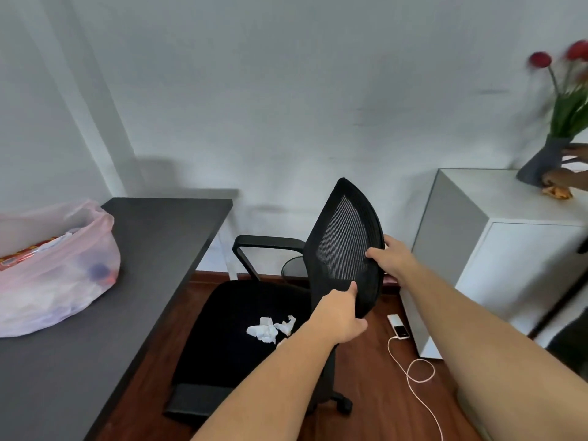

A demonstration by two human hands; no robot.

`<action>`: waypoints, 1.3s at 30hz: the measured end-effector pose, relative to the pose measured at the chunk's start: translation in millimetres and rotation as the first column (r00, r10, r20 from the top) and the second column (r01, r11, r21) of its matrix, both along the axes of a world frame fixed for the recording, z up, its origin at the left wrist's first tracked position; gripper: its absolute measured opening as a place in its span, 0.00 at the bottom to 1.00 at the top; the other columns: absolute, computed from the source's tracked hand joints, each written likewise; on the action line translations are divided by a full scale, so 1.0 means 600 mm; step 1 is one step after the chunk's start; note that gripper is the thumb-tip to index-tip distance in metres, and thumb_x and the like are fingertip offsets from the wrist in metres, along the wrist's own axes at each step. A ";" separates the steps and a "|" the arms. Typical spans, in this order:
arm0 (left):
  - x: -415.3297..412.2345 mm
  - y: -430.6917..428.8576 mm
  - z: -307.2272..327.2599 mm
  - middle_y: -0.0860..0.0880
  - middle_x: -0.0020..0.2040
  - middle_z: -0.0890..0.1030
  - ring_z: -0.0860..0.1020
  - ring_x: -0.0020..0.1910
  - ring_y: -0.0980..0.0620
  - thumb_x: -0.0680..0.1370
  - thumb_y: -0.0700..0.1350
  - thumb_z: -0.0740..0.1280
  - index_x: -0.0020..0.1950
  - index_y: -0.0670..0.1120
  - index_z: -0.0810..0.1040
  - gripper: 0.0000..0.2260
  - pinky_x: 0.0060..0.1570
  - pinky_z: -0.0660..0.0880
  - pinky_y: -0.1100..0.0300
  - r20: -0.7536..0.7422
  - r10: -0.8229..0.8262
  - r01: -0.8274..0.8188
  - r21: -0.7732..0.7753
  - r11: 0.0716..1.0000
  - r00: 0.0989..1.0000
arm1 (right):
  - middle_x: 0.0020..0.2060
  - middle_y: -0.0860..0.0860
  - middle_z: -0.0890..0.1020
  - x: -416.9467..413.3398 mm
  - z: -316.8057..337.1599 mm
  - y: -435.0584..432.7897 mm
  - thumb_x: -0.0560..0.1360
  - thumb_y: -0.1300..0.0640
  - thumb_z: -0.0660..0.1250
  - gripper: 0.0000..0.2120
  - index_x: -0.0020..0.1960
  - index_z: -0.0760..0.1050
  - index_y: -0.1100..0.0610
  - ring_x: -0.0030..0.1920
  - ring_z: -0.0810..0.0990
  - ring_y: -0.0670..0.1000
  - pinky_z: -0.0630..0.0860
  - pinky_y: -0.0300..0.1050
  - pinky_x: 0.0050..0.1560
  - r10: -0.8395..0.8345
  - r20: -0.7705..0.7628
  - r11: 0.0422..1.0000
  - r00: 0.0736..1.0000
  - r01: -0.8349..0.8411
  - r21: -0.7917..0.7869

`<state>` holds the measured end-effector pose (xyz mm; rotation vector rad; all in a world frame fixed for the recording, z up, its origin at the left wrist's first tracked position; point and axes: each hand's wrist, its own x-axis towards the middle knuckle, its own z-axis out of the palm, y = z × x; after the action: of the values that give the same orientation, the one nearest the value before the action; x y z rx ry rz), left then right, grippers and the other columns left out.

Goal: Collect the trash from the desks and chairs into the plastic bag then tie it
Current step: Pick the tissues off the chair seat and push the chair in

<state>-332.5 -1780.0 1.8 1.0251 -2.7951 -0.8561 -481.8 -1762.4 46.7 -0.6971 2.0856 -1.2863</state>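
The dark desk [165, 237] fills my left side, and the pink plastic bag [60, 268] sits on it near the left edge, mouth open, already holding wrappers and a bottle with a blue cap. To my right stands a white cabinet [515, 256], and on its top a grey vase [541, 160] of red flowers, which another person's hand [572, 167] is touching; an orange scrap [557, 192] lies on the cabinet top just beside the vase. Between desk and cabinet is the black office chair [254, 313], turned so its mesh back [345, 246] faces me edge-on. My left hand [340, 316] is clamped on the lower edge of that back, fingers wrapped round the frame. My right hand [393, 259] grips the back higher up on its far edge, closed on the frame as well. On the chair seat, just left of my left wrist, lie crumpled white tissues [270, 327]. On the wood floor beside the cabinet lies a phone [399, 327] with a white cable [413, 377] looping toward me.
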 end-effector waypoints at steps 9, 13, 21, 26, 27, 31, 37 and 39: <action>0.002 -0.054 0.011 0.52 0.70 0.72 0.72 0.67 0.50 0.66 0.52 0.76 0.76 0.58 0.56 0.44 0.66 0.71 0.50 0.083 -0.092 0.075 0.192 0.979 0.992 | 0.63 0.60 0.73 -0.053 0.022 0.008 0.75 0.51 0.64 0.29 0.71 0.60 0.60 0.61 0.74 0.61 0.75 0.55 0.58 0.190 -0.444 0.880 0.876 0.049 0.473; 0.063 -0.133 0.013 0.50 0.70 0.72 0.72 0.67 0.49 0.69 0.51 0.74 0.76 0.56 0.59 0.39 0.66 0.70 0.51 0.154 0.025 -0.029 0.028 0.999 0.988 | 0.72 0.58 0.62 0.011 0.046 -0.053 0.75 0.51 0.64 0.34 0.77 0.53 0.56 0.69 0.64 0.60 0.67 0.56 0.66 0.244 -0.693 0.927 0.678 0.047 0.373; 0.121 -0.297 -0.075 0.47 0.71 0.64 0.67 0.68 0.44 0.70 0.49 0.72 0.76 0.51 0.57 0.38 0.62 0.72 0.48 0.300 0.090 -0.049 -0.143 0.988 0.950 | 0.66 0.57 0.66 0.120 -0.107 -0.216 0.75 0.57 0.64 0.26 0.71 0.64 0.53 0.64 0.71 0.60 0.73 0.55 0.62 0.557 -0.418 0.782 0.718 -0.284 0.555; 0.142 -0.380 -0.212 0.45 0.76 0.55 0.61 0.72 0.42 0.69 0.53 0.73 0.77 0.52 0.52 0.43 0.66 0.69 0.45 0.464 0.019 -0.008 -0.027 1.000 0.886 | 0.67 0.56 0.65 0.130 -0.281 -0.275 0.76 0.59 0.63 0.28 0.73 0.59 0.51 0.63 0.71 0.60 0.74 0.53 0.60 0.602 -0.181 0.602 0.778 -0.293 0.743; 0.143 -0.394 -0.248 0.45 0.77 0.52 0.60 0.73 0.41 0.69 0.54 0.74 0.77 0.52 0.50 0.45 0.67 0.67 0.45 0.497 -0.006 0.000 0.012 1.000 0.867 | 0.66 0.57 0.65 0.126 -0.318 -0.288 0.75 0.59 0.64 0.28 0.73 0.59 0.52 0.62 0.72 0.60 0.75 0.52 0.59 0.581 -0.137 0.577 0.802 -0.287 0.764; 0.134 -0.421 -0.371 0.43 0.78 0.41 0.52 0.76 0.40 0.68 0.54 0.74 0.77 0.56 0.42 0.49 0.69 0.62 0.42 0.574 -0.073 0.015 0.104 0.994 0.816 | 0.69 0.58 0.62 0.128 -0.433 -0.300 0.71 0.55 0.71 0.38 0.74 0.54 0.51 0.63 0.72 0.60 0.76 0.52 0.59 0.474 0.040 0.465 0.880 -0.288 0.837; 0.068 -0.470 -0.509 0.46 0.75 0.29 0.46 0.77 0.39 0.70 0.49 0.75 0.74 0.64 0.35 0.51 0.66 0.63 0.34 0.589 -0.213 0.181 0.113 0.977 0.780 | 0.72 0.56 0.51 0.180 -0.580 -0.294 0.61 0.49 0.80 0.54 0.74 0.47 0.44 0.68 0.64 0.63 0.76 0.53 0.57 0.396 0.206 0.293 0.895 -0.336 0.895; 0.033 -0.481 -0.529 0.47 0.75 0.28 0.48 0.76 0.40 0.71 0.44 0.73 0.73 0.66 0.36 0.51 0.61 0.69 0.36 0.600 -0.307 0.298 0.118 0.947 0.738 | 0.71 0.57 0.51 0.201 -0.609 -0.294 0.59 0.51 0.81 0.56 0.73 0.46 0.43 0.67 0.64 0.62 0.75 0.54 0.59 0.466 0.188 0.235 0.865 -0.326 0.916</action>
<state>-312.4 -2068.7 -315.7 1.0061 -3.5968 -0.6420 -361.4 -1938.7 -319.0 -0.6613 2.0711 0.3798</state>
